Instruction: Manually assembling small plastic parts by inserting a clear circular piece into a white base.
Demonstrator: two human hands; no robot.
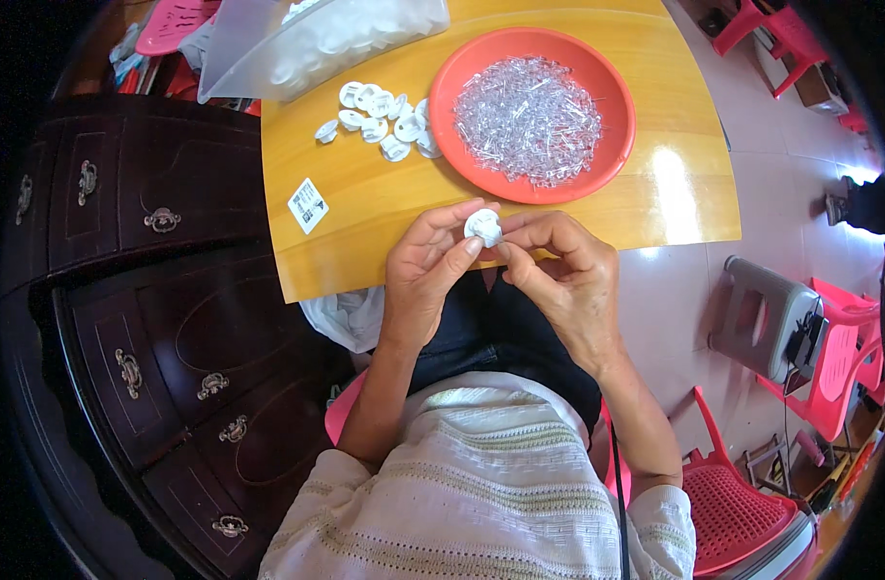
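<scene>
Just past the table's near edge, I hold a small white round plastic piece [482,227] between my two hands. My left hand [425,271] grips it from the left, with the thumb on its front. My right hand [565,275] meets it from the right, thumb and forefinger pinched at its side. Whether a tiny clear part sits in that pinch is too small to tell. Beyond my hands stands a red round basin [621,159] holding a heap of small clear plastic pieces [530,116]. Several similar white round pieces [375,129] lie loose to its left.
A translucent bin [239,68] of white pieces stands at the table's far left. A white printed label [308,206] lies on the yellow table [365,256]. Dark drawers [162,193] flank the left side; a grey stool [757,314] and pink chairs [733,517] stand at right.
</scene>
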